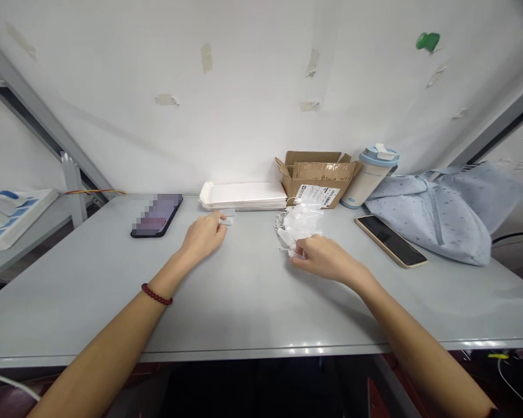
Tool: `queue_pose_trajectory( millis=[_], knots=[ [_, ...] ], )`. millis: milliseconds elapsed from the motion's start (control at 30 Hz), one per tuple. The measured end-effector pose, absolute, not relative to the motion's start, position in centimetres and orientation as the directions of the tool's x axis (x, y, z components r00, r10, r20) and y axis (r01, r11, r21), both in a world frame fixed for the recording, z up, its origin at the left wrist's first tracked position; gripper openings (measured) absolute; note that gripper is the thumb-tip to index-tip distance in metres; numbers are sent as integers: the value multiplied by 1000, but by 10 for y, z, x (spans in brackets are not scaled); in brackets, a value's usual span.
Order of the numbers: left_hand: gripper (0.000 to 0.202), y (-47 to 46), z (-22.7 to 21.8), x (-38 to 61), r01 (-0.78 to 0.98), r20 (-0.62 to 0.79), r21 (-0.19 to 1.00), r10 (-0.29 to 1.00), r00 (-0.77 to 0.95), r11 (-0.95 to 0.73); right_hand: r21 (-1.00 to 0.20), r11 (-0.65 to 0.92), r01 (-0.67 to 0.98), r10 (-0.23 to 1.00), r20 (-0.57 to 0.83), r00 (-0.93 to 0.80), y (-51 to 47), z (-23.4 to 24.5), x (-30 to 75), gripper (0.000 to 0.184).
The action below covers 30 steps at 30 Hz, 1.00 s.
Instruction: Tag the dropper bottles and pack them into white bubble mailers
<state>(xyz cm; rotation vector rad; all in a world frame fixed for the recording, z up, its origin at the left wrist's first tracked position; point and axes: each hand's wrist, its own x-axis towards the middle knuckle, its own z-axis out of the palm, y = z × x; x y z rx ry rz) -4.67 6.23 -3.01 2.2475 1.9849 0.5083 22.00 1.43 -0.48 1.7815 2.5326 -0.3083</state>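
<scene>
My left hand [204, 235] rests on the grey table [244, 302] with its fingers curled, pinching a small white tag [226, 216] just in front of a flat stack of white paper bags [244, 195]. A red bead bracelet circles that wrist. My right hand [320, 258] lies to the right, fingers closed on the near edge of a loose pile of small white tags with strings [297, 223].
A dark phone [157, 216] lies at the back left, and a second phone [390, 240] at the right. An open cardboard box [316, 176], a lidded tumbler [369, 177] and a pale blue cloth bag [440, 212] stand along the back right. A side shelf holds packages at far left.
</scene>
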Motion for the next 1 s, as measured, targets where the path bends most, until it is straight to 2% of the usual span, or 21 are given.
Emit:
queue_pose_trajectory(
  millis=[133, 200, 300, 367, 533, 667, 800, 1000],
  knots=[
    [36, 60, -29, -43, 916, 183, 355, 975, 127, -186, -320, 333, 887, 913, -126, -388, 13, -4, 219, 17],
    [32, 58, -27, -39, 835, 125, 515, 981, 151, -194, -396, 366, 842, 903, -66, -424, 13, -4, 218, 17],
    [26, 53, -21, -31, 573, -79, 814, 956, 281, -100, -483, 418, 770, 886, 31, -462, 14, -6, 217, 16],
    [26, 47, -17, -24, 447, -162, 894, 902, 401, -38, -533, 416, 737, 885, 51, -463, 15, -7, 216, 17],
    [32, 35, -17, -13, 411, -179, 909, 825, 536, -69, -627, 405, 665, 888, 95, -451, 16, -10, 214, 24],
    [32, 35, -23, -11, 401, -172, 913, 819, 548, -77, -743, 352, 570, 892, 82, -445, 15, -12, 211, 30],
    [32, 36, -22, -11, 395, -171, 915, 817, 551, -75, -856, 244, 456, 907, 34, -420, 15, -14, 209, 26],
    [31, 34, -18, -11, 354, -149, 933, 823, 548, -66, -916, 215, 340, 911, 63, -407, 13, -15, 208, 24]
  ],
)
